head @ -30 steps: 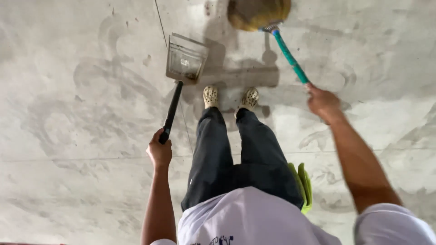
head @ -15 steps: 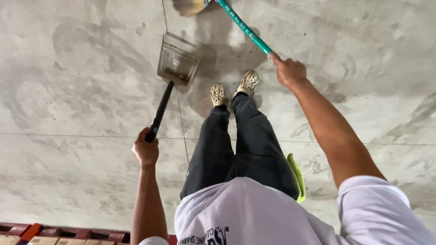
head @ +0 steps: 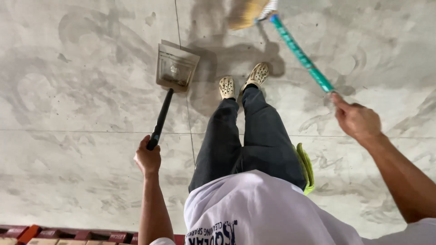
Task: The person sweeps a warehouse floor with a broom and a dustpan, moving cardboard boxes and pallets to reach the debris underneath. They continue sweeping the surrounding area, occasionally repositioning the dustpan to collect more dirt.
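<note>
I look straight down at my dark trousers and pale perforated shoes (head: 243,81) on grey concrete. My left hand (head: 147,159) grips the black handle (head: 161,120) of a metal dustpan (head: 175,68), whose pan hangs near the floor ahead and to the left of my feet. My right hand (head: 356,119) holds the teal handle (head: 302,54) of a broom, and its yellow bristles (head: 247,12) are blurred at the top edge. A yellow-green cloth (head: 306,167) hangs at my right hip.
The concrete floor (head: 81,104) is stained and crossed by thin joint lines. Red and brown bricks or blocks (head: 68,235) run along the bottom left edge of the view.
The broom head has swung from right in front of my feet to further up and right. My right hand moved right. The dustpan stayed ahead on the left.
</note>
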